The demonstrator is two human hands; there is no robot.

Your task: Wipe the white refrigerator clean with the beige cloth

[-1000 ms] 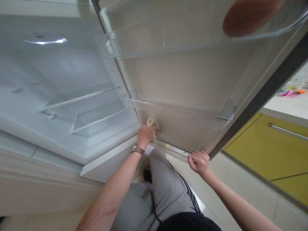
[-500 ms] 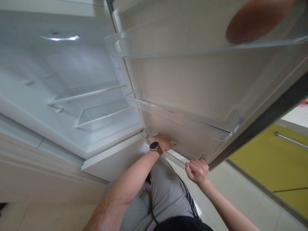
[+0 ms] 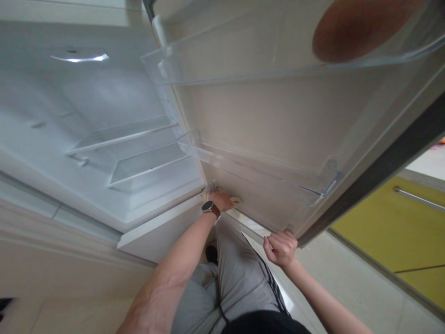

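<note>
My left hand [image 3: 221, 200], wearing a watch [image 3: 208, 207] on its wrist, is closed on a pale cloth [image 3: 237, 201] and presses it to the bottom of the open fridge door's [image 3: 257, 111] inner side, near the hinge. Most of the cloth hides under the palm. My right hand [image 3: 281, 246] is curled at the door's lower edge, close to its free corner, the fingertips partly out of sight.
Clear door shelves [image 3: 243, 163] cross the door above my hands. Left of it, the lit fridge interior [image 3: 149, 93] holds glass shelves [image 3: 146, 162]. A white lower panel [image 3: 167, 227] juts out below. Yellow cabinets [image 3: 392, 227] stand at right. A reddish-brown blurred shape [image 3: 358, 30] shows top right.
My left hand has slid the cloth leftward along the door's bottom, toward the hinge. My right hand stays at the door's edge. The view has shifted slightly.
</note>
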